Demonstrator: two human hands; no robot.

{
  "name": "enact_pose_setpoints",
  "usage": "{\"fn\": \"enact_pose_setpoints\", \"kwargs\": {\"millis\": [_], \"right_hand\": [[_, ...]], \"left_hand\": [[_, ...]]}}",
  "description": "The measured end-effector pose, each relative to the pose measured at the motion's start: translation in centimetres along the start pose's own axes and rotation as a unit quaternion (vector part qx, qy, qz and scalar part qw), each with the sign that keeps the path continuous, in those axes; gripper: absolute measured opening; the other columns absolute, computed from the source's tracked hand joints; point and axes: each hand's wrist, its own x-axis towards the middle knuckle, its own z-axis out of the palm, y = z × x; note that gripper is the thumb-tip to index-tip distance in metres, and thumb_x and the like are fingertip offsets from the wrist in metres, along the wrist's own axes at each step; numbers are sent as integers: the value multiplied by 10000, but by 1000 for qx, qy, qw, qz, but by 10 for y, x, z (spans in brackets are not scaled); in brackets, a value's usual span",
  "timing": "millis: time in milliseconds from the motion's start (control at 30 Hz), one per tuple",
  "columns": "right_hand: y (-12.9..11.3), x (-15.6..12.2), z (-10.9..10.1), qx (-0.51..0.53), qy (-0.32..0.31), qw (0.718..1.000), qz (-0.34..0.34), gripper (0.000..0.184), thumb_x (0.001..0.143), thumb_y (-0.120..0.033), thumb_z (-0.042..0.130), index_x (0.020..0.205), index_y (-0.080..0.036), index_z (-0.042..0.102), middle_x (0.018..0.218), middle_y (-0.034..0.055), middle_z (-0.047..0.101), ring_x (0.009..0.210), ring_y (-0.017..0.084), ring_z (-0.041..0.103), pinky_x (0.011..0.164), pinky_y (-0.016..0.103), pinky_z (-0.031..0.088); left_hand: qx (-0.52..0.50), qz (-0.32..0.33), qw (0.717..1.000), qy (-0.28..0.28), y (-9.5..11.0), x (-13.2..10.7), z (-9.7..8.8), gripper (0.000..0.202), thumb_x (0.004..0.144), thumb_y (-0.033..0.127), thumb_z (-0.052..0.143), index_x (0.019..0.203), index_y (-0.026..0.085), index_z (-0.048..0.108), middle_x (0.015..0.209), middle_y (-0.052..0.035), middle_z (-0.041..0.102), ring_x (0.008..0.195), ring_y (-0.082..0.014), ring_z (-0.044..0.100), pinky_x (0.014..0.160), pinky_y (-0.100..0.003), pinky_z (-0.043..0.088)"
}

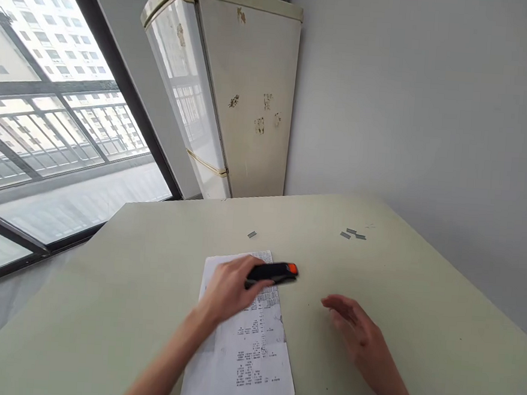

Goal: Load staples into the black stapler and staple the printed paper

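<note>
My left hand (230,285) is closed around a black stapler (271,272) with an orange-red end pointing right. It is over the upper part of printed paper sheets (262,348) lying on the table. Whether the stapler touches the paper cannot be made out. To the right of the sheets, my right hand (357,333) holds nothing; its fingers are loosely curved and the thumb stands apart from them.
Several grey staple strips (351,234) lie at the table's far right, with tiny loose bits beside them. One more strip (252,234) lies beyond the paper. Behind the pale table (149,286) stand an old fridge (252,100) and a grey wall (423,112); a window (57,105) is left.
</note>
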Motion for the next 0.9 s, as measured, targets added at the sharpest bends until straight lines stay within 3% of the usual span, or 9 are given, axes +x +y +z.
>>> {"fn": "enact_pose_setpoints", "kwargs": {"millis": [133,233,333,433,533,633,733,900], "right_hand": [[-23,17,-9,-123,-39,986,-108,558,1021,-465,607,1548,-360,456,1530,62,609,1369,279,619,1069,450,590],[-29,24,-13,-187,-79,960,-195,431,1023,-367,626,1451,-370,571,1428,39,684,1345,287,628,1087,475,569],[-25,28,-14,-200,-104,955,-195,297,1040,-307,584,1322,-348,667,1239,36,773,1135,286,733,947,460,623],[-22,30,-18,-192,-106,964,-150,274,1047,-392,568,1290,-350,687,1225,48,775,1096,307,741,884,463,631],[-21,32,-26,-179,-106,971,-119,294,1035,-461,567,1285,-370,694,1239,45,769,1107,326,731,893,482,625],[-19,33,-32,-163,-122,974,-98,302,1014,-488,596,1274,-385,709,1216,32,776,1074,319,736,862,466,633],[-16,33,-30,-143,-140,976,-88,310,1002,-499,627,1283,-401,714,1207,16,780,1063,300,741,860,434,637],[-20,35,-15,-121,-169,974,-88,317,1006,-515,618,1281,-398,726,1203,18,783,1067,299,742,868,424,639]], "left_hand": [[-39,50,997,-44,46,-5,39,238,944,404,755,1101,247,670,986,0,783,825,-209,744,674,-298,502],[-50,62,995,-55,63,-6,63,256,928,429,778,1074,244,677,933,0,776,814,-221,746,645,-304,507],[-60,51,996,-43,65,-9,74,279,948,470,757,1091,246,670,961,-16,775,856,-237,748,738,-353,567],[-59,25,998,14,50,-24,73,467,957,496,739,1324,252,584,1241,-97,741,1187,-317,693,972,-479,581],[-12,12,999,39,22,-56,63,607,1022,482,644,1537,266,409,1550,-134,563,1515,-363,432,1142,-588,488],[66,-11,997,26,-9,-93,52,714,1049,492,584,1656,293,265,1686,-113,401,1605,-387,243,1208,-662,390],[120,-19,992,21,-36,-120,45,759,1062,491,553,1697,307,181,1700,-90,377,1617,-380,196,1249,-674,312],[142,-36,989,-5,-67,-132,38,747,1067,512,532,1701,356,169,1716,-38,341,1620,-357,179,1286,-654,236]]}}
